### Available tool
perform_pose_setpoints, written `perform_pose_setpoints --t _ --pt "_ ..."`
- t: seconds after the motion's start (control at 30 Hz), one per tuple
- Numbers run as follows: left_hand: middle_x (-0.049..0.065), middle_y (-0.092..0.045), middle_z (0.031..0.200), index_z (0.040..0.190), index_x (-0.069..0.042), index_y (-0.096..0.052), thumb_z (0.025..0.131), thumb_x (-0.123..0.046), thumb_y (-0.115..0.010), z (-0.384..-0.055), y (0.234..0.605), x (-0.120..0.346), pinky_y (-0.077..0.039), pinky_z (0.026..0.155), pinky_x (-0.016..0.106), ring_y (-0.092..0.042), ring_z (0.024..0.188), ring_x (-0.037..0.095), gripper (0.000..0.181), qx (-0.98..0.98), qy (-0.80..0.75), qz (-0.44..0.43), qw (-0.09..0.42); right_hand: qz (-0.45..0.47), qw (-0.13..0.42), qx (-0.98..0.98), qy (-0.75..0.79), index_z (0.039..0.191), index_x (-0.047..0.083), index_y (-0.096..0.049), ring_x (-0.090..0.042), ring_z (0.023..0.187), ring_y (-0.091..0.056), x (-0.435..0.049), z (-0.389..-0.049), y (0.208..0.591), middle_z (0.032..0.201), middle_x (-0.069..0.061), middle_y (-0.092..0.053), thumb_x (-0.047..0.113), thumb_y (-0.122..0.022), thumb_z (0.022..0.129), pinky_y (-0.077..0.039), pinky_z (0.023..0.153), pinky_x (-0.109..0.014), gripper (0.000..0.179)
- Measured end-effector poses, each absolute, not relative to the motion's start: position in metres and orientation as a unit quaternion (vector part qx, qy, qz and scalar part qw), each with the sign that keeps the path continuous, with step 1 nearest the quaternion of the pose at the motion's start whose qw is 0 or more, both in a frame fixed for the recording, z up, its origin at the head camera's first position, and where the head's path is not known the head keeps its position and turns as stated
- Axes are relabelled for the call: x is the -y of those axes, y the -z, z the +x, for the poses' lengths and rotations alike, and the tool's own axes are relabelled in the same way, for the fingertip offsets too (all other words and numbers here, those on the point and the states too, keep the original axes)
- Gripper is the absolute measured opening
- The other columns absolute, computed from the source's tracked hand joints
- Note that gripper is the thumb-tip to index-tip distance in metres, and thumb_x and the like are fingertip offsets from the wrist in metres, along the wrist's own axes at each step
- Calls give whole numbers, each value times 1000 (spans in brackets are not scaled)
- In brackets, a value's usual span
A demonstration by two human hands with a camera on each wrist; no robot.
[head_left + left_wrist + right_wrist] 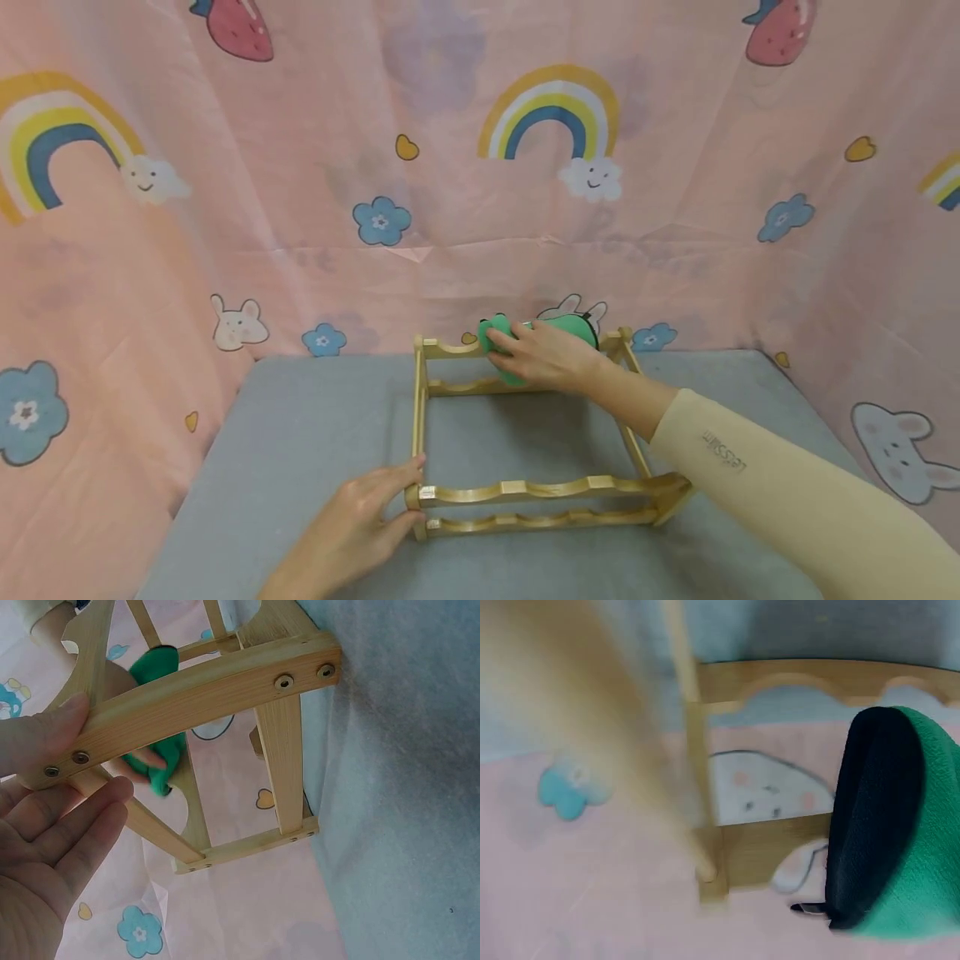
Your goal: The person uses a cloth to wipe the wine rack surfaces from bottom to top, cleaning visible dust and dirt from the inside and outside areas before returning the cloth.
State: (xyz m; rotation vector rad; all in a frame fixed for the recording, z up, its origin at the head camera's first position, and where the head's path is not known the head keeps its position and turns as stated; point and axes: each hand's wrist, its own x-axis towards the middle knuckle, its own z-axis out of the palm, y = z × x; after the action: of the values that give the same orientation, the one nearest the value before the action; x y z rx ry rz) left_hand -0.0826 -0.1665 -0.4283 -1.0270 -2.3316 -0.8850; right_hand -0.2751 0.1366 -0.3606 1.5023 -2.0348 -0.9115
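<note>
A light wooden rack [513, 490] with scalloped rails, like a wine rack, stands on the grey-blue table. My left hand [360, 508] grips its near left corner, thumb on one side of the end bar [187, 694] and fingers on the other. Over the rack's far rail, my right hand [551, 354] holds a green fabric pouch [572, 325] lying sideways, fingers bent over its left part. Two small bumps top that left end. In the right wrist view the pouch [930, 825] shows a dark, rounded end with a small tab; the right fingers are out of that view.
The grey-blue tabletop [322, 433] spreads around the rack. Behind and on both sides hangs a pink curtain [465, 267] printed with rainbows, flowers and rabbits. My right sleeve [787, 475] crosses over the rack's right side.
</note>
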Motion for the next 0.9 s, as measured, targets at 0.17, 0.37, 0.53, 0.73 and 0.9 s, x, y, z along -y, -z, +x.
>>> perform_pose_setpoints --t 0.17,0.37,0.53,0.73,0.9 --pt "13 -73 128 123 -2 -71 66 6 -94 -82 428 166 -61 89 28 -76 103 24 62 839 327 -372 224 536 189 758 319 141 20 -64 -33 106 -61 -165 -275 358 146 -17 -47 19 -78 96 -60 72 -38 47" --pt "14 -72 128 120 -4 -72 64 8 -94 -81 427 165 -62 87 31 -76 103 26 62 836 324 -375 234 531 189 769 301 138 19 -67 -30 98 -62 -194 -277 356 141 -16 -51 37 -77 96 -60 67 -37 46" --pt "13 -72 129 119 -4 -72 63 8 -94 -82 429 164 -60 92 26 -75 105 26 61 839 322 -370 236 523 181 773 310 137 19 -68 -30 95 -61 -211 -276 351 140 -16 -52 19 -82 92 -58 64 -37 48" --pt "12 -73 128 121 -3 -72 63 6 -95 -81 430 164 -55 97 20 -74 106 26 63 843 318 -365 236 522 192 763 328 135 22 -70 -28 92 -59 -221 -264 340 143 -16 -54 8 -85 87 -49 55 -29 53" --pt "10 -72 129 120 -3 -72 63 6 -95 -80 428 163 -54 98 18 -74 107 26 61 845 316 -361 236 519 183 769 325 139 21 -67 -30 97 -60 -228 -247 325 146 -17 -53 6 -85 86 -56 68 -33 58"
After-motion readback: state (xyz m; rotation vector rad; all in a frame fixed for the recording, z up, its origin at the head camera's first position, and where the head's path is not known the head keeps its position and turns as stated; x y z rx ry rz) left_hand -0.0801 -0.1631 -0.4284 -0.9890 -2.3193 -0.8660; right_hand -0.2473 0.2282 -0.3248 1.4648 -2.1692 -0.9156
